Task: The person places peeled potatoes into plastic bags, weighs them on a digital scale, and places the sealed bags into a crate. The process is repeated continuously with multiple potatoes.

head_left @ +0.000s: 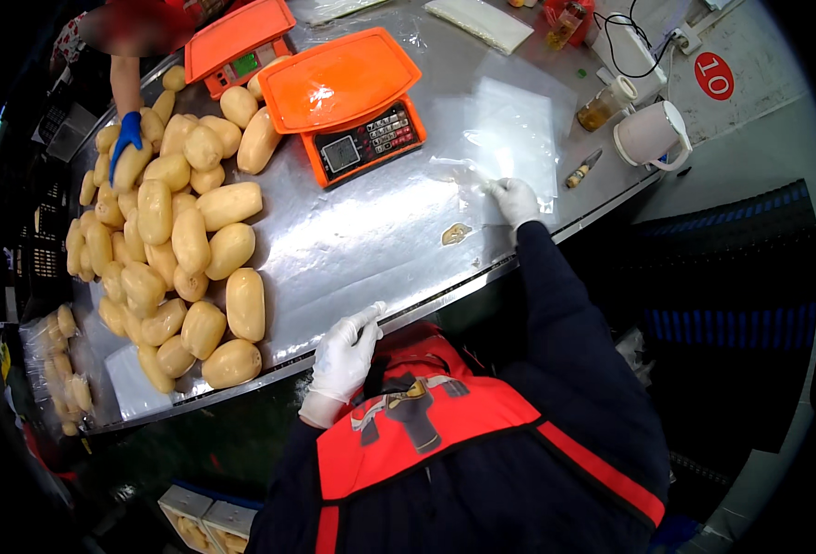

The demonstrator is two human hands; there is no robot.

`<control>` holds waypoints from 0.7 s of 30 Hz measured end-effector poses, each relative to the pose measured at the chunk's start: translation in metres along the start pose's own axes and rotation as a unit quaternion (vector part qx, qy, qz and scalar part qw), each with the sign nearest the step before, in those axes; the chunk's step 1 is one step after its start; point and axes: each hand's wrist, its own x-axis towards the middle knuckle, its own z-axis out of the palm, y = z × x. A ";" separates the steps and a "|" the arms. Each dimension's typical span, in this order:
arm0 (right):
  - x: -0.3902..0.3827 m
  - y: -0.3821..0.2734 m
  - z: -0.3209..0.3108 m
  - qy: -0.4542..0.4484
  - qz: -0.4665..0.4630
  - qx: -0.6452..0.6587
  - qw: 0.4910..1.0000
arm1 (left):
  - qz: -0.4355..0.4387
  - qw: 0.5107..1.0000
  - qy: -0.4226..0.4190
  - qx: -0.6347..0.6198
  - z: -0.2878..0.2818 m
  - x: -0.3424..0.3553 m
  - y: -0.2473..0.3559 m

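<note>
My right hand (pixel 516 200), in a white glove, pinches the near edge of a clear plastic bag (pixel 477 189) beside a stack of clear bags (pixel 514 125) on the steel table. My left hand (pixel 348 351), also gloved in white, rests at the table's near edge with loosely bent fingers and nothing in it. To its left lies a large heap of pale yellow, thick oblong root vegetables (pixel 191 240), which look like lotus root sections. An orange weighing scale (pixel 343 78) with an empty pan stands beyond my hands.
A co-worker's blue-gloved hand (pixel 127 138) touches the heap at far left, near a second orange scale (pixel 241 42). At right stand a pale kettle (pixel 652 136), a jar (pixel 606 103) and a small knife-like tool (pixel 583 169). A brown scrap (pixel 456 234) lies on the table.
</note>
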 end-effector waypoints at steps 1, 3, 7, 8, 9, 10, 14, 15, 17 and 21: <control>0.014 0.020 -0.002 -0.021 0.029 0.046 0.998 | -0.031 0.998 -0.011 -0.052 -0.003 0.001 0.000; 0.007 -0.015 -0.023 0.019 0.000 0.074 0.997 | -0.096 0.983 -0.016 -0.158 -0.010 0.006 -0.002; -0.093 -0.149 -0.037 0.053 -0.286 0.126 0.948 | -0.095 0.947 -0.046 -0.303 -0.019 0.031 0.009; -0.122 -0.175 -0.029 0.016 -0.318 0.058 0.946 | -0.113 0.948 -0.062 -0.289 -0.021 0.039 0.020; -0.147 -0.198 -0.020 -0.023 -0.353 -0.006 0.935 | -0.112 0.936 -0.056 -0.328 -0.024 0.043 0.031; -0.169 -0.218 -0.010 -0.028 -0.412 -0.078 0.907 | -0.121 0.932 -0.028 -0.341 -0.024 0.047 0.032; -0.212 -0.247 0.034 -0.008 -0.460 -0.020 0.888 | -0.032 0.951 0.086 -0.296 -0.047 0.043 0.002; -0.214 -0.250 0.043 -0.002 -0.470 -0.030 0.882 | -0.043 0.943 0.099 -0.314 -0.052 0.039 -0.002; -0.222 -0.257 0.054 -0.010 -0.465 -0.054 0.884 | -0.073 0.952 0.144 -0.259 -0.057 0.034 -0.008; -0.226 -0.275 0.058 -0.056 -0.459 -0.059 0.885 | -0.074 0.931 0.231 -0.273 -0.061 0.023 0.000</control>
